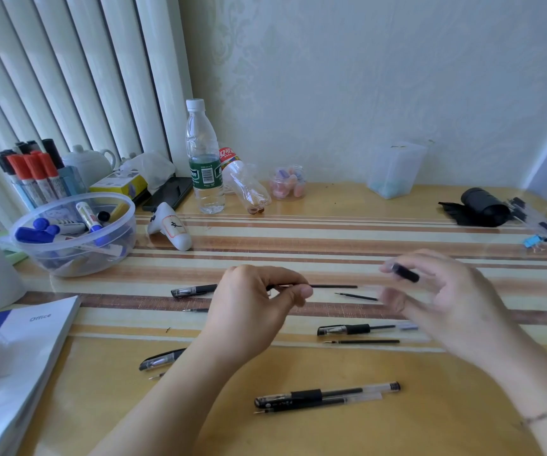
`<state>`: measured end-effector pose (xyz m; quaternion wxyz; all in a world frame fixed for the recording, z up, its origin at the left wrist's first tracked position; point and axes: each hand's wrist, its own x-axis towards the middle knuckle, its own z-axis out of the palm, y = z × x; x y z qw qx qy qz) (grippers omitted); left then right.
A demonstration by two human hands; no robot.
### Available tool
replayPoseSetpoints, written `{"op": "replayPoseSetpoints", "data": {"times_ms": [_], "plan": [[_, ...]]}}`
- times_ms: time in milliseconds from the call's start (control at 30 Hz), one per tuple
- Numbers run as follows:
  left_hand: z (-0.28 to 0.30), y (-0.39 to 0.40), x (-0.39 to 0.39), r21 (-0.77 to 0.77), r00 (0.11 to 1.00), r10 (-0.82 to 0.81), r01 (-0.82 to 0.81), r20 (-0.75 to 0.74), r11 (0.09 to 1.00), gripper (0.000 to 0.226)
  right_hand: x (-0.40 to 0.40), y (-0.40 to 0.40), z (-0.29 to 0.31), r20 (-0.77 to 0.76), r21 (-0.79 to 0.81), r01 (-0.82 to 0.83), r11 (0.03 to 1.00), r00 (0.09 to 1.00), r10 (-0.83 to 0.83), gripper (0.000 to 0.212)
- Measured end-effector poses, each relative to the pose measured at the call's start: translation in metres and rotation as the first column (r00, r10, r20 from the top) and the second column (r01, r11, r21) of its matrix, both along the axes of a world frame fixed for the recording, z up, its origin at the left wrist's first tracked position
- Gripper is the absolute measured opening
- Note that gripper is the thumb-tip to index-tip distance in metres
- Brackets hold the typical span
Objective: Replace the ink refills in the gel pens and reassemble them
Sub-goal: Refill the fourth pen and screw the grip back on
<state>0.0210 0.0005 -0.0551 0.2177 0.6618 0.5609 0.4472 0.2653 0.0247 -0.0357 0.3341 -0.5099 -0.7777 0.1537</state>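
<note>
Bare table (347,232) lies open at twelve o'clock; loose pens (326,394) crowd six, marker bowl (74,235) blocks ten.

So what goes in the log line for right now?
left hand: pinches thin black ink refill | right hand: holds blurred clear pen barrel | stage: pen apart

Black refill (333,286) horizontal, pinched at left end. Blurred black-gripped barrel piece (405,273) held aloft. Capped pens (326,391) and loose refills (362,341) lie scattered on striped tabletop.

Striped table (331,238) w/ gel pens (326,393), loose refills (362,341), marker bowl (74,233), water bottle (204,159).
</note>
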Motion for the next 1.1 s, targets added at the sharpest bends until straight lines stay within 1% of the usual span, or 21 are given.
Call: {"op": "replayPoseSetpoints", "data": {"times_ms": [67, 100, 133, 200, 267, 367, 667, 733, 800, 833, 1033, 1100], "plan": [[0.003, 0.001, -0.003, -0.002, 0.996, 0.008, -0.008, 0.083, 1.0, 0.012, 0.011, 0.007, 0.0, 0.037, -0.05, 0.07, 0.996, 0.997, -0.068, 0.06], [0.004, 0.001, -0.003, -0.002, 0.992, 0.002, -0.002, 0.124, 1.0, 0.013, 0.015, 0.009, -0.001, 0.064, -0.057, 0.093, 0.994, 0.994, -0.09, 0.066], [0.005, 0.001, -0.004, -0.004, 0.988, -0.005, 0.006, 0.152, 1.0, 0.014, 0.016, 0.011, -0.003, 0.088, -0.048, 0.109, 0.993, 0.991, -0.105, 0.066], [0.007, 0.001, -0.004, -0.004, 0.984, -0.019, 0.02, 0.177, 1.0, 0.015, 0.015, 0.012, -0.005, 0.096, -0.018, 0.111, 0.994, 0.989, -0.109, 0.049], [0.007, 0.0, -0.004, -0.004, 0.982, -0.027, 0.028, 0.188, 1.0, 0.014, 0.012, 0.011, -0.006, 0.039, 0.006, 0.07, 0.998, 0.997, -0.07, 0.034], [0.007, 0.0, -0.004, -0.013, 0.982, -0.033, 0.036, 0.186, 0.999, 0.014, 0.01, 0.01, -0.006, -0.014, 0.015, -0.004, 1.0, 1.0, 0.005, 0.023], [0.007, 0.0, -0.004, -0.007, 0.98, -0.034, 0.035, 0.196, 0.999, 0.013, 0.012, 0.014, -0.01, -0.065, 0.048, -0.064, 0.997, 0.996, 0.067, 0.015], [0.007, 0.0, -0.004, -0.005, 0.98, -0.034, 0.036, 0.198, 0.999, 0.013, 0.013, 0.015, -0.012, -0.074, 0.054, -0.059, 0.997, 0.995, 0.063, 0.019], [0.007, 0.001, -0.004, -0.008, 0.979, -0.034, 0.037, 0.203, 0.999, 0.013, 0.015, 0.017, -0.014, -0.071, 0.079, -0.055, 0.995, 0.996, 0.06, 0.028], [0.007, 0.001, -0.004, -0.01, 0.979, -0.034, 0.037, 0.202, 0.999, 0.014, 0.015, 0.018, -0.014, -0.07, 0.085, -0.05, 0.995, 0.996, 0.056, 0.028], [0.006, 0.001, -0.004, -0.023, 0.981, -0.03, 0.035, 0.19, 0.999, 0.014, 0.015, 0.019, -0.013, -0.093, 0.1, -0.063, 0.993, 0.993, 0.072, 0.026], [0.006, 0.001, -0.004, -0.017, 0.986, -0.019, 0.022, 0.163, 1.0, 0.014, 0.015, 0.017, -0.011, -0.103, 0.103, -0.054, 0.993, 0.993, 0.065, 0.019]]}}
